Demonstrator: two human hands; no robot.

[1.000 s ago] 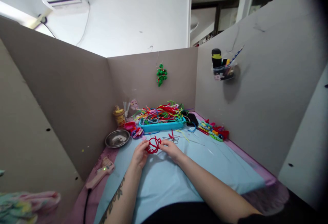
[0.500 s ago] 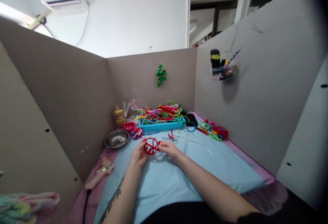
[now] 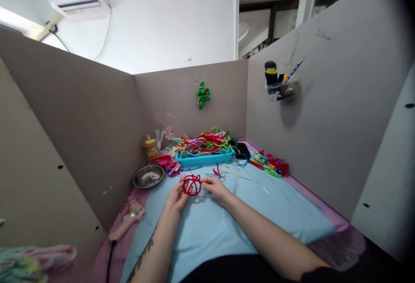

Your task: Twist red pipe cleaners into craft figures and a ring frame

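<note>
Between my hands is an openwork ball of red pipe cleaners (image 3: 192, 185), raised over the light blue cloth (image 3: 220, 227). My left hand (image 3: 177, 196) grips its left side, fingers closed around the edge. On the opposite side, my right hand (image 3: 215, 188) pinches the red pipe cleaner with thumb and fingertips. Just beyond my right hand lie scissors (image 3: 221, 176) with a short twisted red piece (image 3: 217, 169) beside them. A blue tray (image 3: 204, 160) heaped with many-coloured pipe cleaners (image 3: 207, 142) stands behind.
At left are a metal bowl (image 3: 148, 176) and a pink glue gun (image 3: 128, 222) with a lit green light and a cord. Finished colourful pieces (image 3: 269, 164) lie at right. Grey partitions (image 3: 191, 101) enclose the table; a cup of tools (image 3: 279, 86) hangs on the right one.
The red ball has turned a little between my hands, and its strands show a different pattern. My right fingers have shifted slightly on its edge.
</note>
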